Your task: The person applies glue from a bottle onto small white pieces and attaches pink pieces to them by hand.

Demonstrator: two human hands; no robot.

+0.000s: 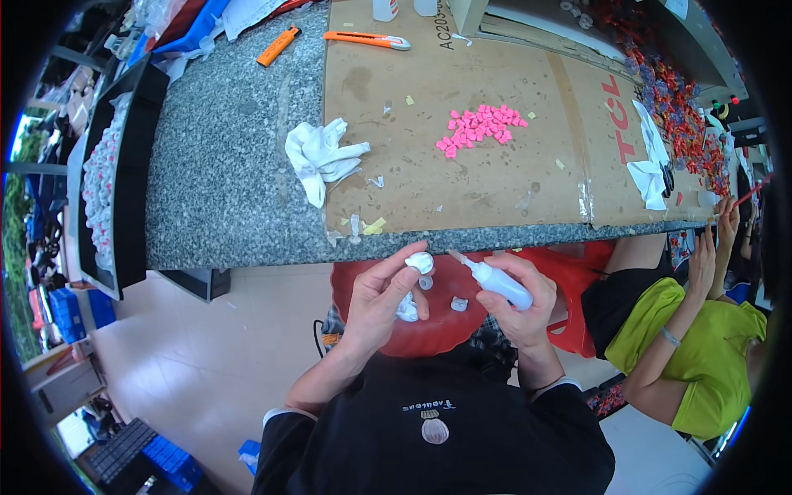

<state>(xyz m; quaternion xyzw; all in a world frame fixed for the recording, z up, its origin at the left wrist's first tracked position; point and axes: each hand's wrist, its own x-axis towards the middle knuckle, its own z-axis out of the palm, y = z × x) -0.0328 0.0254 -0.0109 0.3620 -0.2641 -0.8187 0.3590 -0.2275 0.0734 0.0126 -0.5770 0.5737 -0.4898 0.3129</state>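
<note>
Pinching a small white piece (419, 262): left hand (381, 301), fingers closed. Right hand (521, 304) clamped round white squeeze bottle (497, 282). Red basin (437, 326) below, beside the tabletop (231, 181).

Open cardboard sheet (495, 177) between crumpled white cloth (320, 158) and pink pieces (480, 126), table edge (247, 252) just ahead

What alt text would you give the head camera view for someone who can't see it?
A person's left hand holds a small white piece while the right hand aims a white squeeze bottle at it, above a red basin. Pink pieces lie on the cardboard-covered table.
</note>
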